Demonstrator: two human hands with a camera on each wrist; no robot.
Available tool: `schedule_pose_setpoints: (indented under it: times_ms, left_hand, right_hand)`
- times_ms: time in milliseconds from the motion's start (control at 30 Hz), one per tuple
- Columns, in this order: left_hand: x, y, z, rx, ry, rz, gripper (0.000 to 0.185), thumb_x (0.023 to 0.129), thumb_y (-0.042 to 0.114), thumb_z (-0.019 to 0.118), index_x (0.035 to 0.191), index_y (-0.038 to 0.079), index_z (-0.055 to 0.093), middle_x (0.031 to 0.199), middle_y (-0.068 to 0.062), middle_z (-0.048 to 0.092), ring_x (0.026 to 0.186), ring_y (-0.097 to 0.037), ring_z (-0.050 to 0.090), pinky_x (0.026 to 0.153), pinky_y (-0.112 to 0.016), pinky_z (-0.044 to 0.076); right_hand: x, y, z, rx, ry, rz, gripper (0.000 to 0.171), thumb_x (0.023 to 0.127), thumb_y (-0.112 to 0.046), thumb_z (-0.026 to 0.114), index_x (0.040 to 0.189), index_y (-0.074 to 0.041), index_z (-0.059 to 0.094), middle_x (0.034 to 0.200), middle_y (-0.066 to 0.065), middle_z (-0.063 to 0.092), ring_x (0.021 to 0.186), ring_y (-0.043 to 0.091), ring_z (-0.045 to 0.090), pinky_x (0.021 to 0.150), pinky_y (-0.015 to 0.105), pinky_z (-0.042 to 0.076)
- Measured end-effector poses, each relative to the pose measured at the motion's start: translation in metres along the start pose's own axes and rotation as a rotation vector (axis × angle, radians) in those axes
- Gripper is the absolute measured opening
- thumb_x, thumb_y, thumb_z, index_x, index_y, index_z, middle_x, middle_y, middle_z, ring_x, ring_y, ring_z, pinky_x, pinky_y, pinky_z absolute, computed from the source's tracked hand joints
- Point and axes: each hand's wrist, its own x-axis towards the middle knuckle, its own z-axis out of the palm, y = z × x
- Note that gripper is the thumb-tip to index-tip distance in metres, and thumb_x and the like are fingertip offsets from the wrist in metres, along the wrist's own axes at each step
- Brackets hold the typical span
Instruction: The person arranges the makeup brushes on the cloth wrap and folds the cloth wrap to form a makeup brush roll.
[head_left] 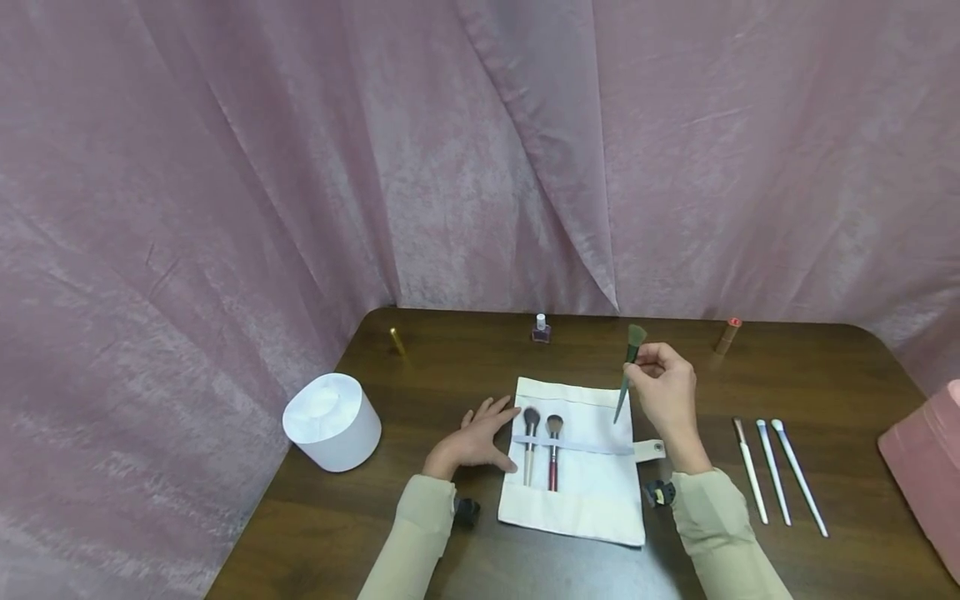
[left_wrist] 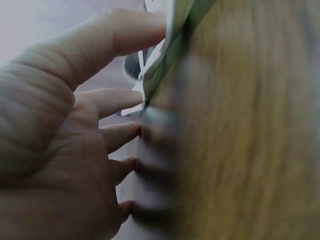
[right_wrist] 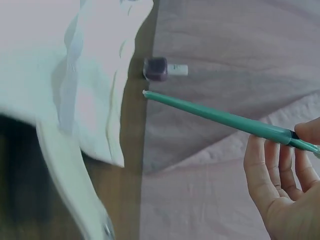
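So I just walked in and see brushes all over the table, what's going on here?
A person is working over a white brush roll spread on the table. The right hand pinches a green brush above the roll, bristles up. The left hand rests flat on the roll's left edge. Two brushes sit under its strap, and three more lie to the right.

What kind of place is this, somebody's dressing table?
More likely a staged recording corner than a home: pink curtains enclose a dark wooden table. On it lie a white brush roll with makeup brushes and a nail polish bottle.
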Motion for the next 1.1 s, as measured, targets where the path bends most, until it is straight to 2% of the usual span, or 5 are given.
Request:
schedule_pose_setpoints:
  times_ms: [200,367,567,833,1100]
  left_hand:
    - [-0.002,-0.006,0.003,-0.045,0.013,0.020,0.093,0.078,0.022,0.088,0.157,0.014,0.039,0.168,-0.010,0.016,0.154,-0.034,0.002,0.119,-0.060,0.001]
    - [-0.002,-0.009,0.004,-0.058,0.020,0.032,0.093,0.079,0.023,0.087,0.157,0.014,0.039,0.168,-0.010,0.015,0.154,-0.034,0.001,0.119,-0.060,0.000]
    - [-0.003,-0.009,0.002,-0.078,0.002,0.037,0.093,0.079,0.022,0.087,0.158,0.014,0.037,0.169,-0.009,0.013,0.154,-0.033,-0.001,0.119,-0.059,-0.002]
    - [-0.002,-0.009,0.001,-0.071,0.000,0.034,0.093,0.080,0.019,0.086,0.159,0.015,0.036,0.169,-0.008,0.011,0.154,-0.032,-0.004,0.119,-0.059,-0.004]
    - [-0.003,-0.007,0.005,-0.092,0.002,0.029,0.092,0.079,0.018,0.086,0.157,0.016,0.039,0.169,-0.007,0.010,0.154,-0.033,-0.005,0.118,-0.060,-0.005]
  right_hand:
    - [0.002,0.007,0.014,0.106,-0.023,0.053,0.012,0.085,0.008,0.065,0.097,0.010,0.064,0.089,0.019,0.067,0.068,0.003,0.062,0.063,0.019,0.054]
    - [0.002,0.011,0.025,0.207,-0.037,0.158,0.012,0.087,0.008,0.064,0.098,0.011,0.061,0.084,0.010,0.066,0.068,0.006,0.064,0.063,0.026,0.058]
    - [0.001,0.017,0.035,0.277,-0.055,0.316,0.014,0.090,0.008,0.062,0.102,0.012,0.057,0.084,0.004,0.060,0.071,0.007,0.063,0.065,0.025,0.059]
    - [-0.001,0.028,0.045,0.263,-0.122,0.383,0.016,0.091,0.003,0.062,0.105,0.009,0.057,0.088,0.006,0.058,0.075,0.009,0.063,0.068,0.030,0.060]
    - [-0.003,0.033,0.045,0.202,-0.168,0.441,0.020,0.094,0.000,0.062,0.110,0.010,0.056,0.092,0.012,0.060,0.072,0.012,0.066,0.065,0.028,0.059]
